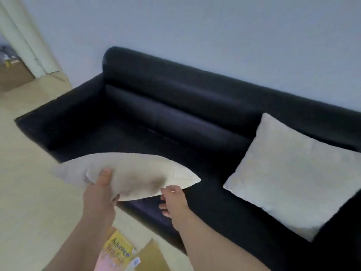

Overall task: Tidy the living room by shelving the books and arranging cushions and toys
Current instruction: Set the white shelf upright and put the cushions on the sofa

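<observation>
A beige cushion (134,173) is held level above the front edge of the black leather sofa (175,106). My left hand (99,194) grips its near left side, thumb on top and fingers underneath. My right hand (173,198) touches the cushion's lower right edge with its fingertips, the fingers loosely spread. A second beige cushion (293,173) leans against the sofa's backrest at the right. A yellow book (119,245) lies on the floor under my arms, beside a pink one (105,263).
A brown cardboard piece (150,257) lies on the pale floor next to the books. A cardboard box (13,75) and a light curtain (29,36) stand at the far left. The sofa backs onto a grey wall.
</observation>
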Tool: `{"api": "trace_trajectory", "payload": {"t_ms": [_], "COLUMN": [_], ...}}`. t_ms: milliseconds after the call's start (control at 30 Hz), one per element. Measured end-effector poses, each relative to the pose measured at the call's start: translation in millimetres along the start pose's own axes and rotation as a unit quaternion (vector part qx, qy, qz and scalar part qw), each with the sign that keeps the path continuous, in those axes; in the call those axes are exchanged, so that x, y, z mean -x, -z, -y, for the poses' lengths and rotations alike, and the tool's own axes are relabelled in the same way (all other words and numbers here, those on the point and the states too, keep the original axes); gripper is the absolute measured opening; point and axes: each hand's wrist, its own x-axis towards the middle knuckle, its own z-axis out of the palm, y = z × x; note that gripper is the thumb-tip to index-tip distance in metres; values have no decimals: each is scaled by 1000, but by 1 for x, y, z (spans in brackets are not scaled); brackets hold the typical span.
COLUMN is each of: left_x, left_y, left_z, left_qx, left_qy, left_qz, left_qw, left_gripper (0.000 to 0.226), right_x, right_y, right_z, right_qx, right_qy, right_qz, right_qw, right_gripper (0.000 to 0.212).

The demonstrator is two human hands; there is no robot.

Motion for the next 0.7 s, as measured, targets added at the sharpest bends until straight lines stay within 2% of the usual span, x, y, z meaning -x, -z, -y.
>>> {"api": "trace_trajectory", "payload": {"t_ms": [100, 200, 367, 500, 700], "left_x": [3, 3, -26, -62, -113], "left_y": [-67, -107, -160, -209, -283], "left_z": [6, 9, 10, 2, -12], "left_qx": [11, 30, 25, -22, -145], "left_qy": [51, 89, 156, 193, 242], "left_qz": [62, 90, 118, 169, 234], "left_qw": [997, 992, 980, 966, 930], "left_gripper": [43, 36, 39, 24, 15], "right_x": [-11, -22, -56, -98, -168], "right_y": [52, 82, 98, 107, 105], "right_z": [27, 41, 75, 104, 137], "right_qx": [-39, -40, -68, -94, -86], "right_qy": [16, 27, 34, 31, -28], "right_qz": [-55, -90, -132, -183, -256], "right_qw": [998, 995, 988, 978, 963], "right_gripper": [31, 34, 36, 39, 62]}}
